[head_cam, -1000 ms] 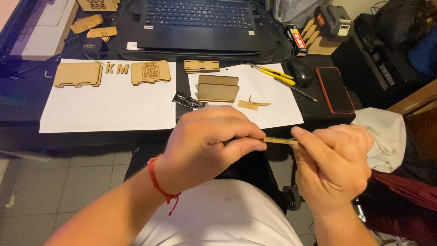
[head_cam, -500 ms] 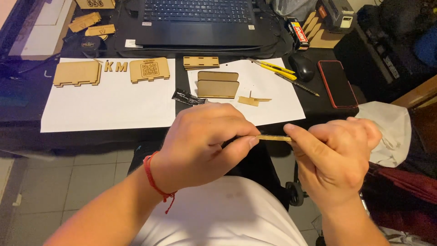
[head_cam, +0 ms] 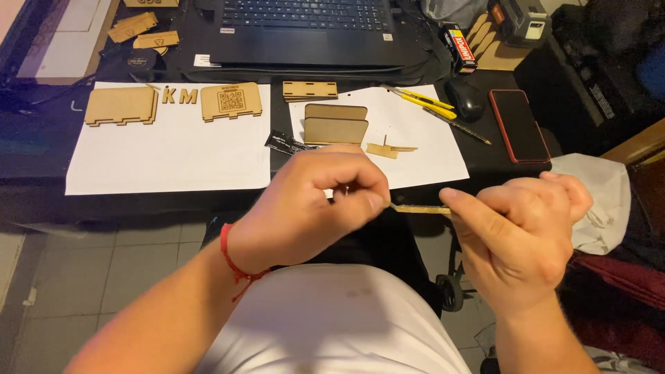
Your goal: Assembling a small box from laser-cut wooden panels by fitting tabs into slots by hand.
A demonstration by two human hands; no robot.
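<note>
The left hand [head_cam: 315,208] and the right hand [head_cam: 519,232] each pinched one end of a thin, flat, light-brown wooden strip [head_cam: 419,208], held level between them above the lap, just before the black desk's [head_cam: 41,138] near edge.

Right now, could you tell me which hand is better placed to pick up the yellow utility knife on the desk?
Probably the right hand: the yellow utility knife lies on its side of the desk. Both hands grip the thin wooden strip, so the left hand would have to keep it.

Hands drawn apart – more wooden strip [head_cam: 419,208] exposed.
</note>
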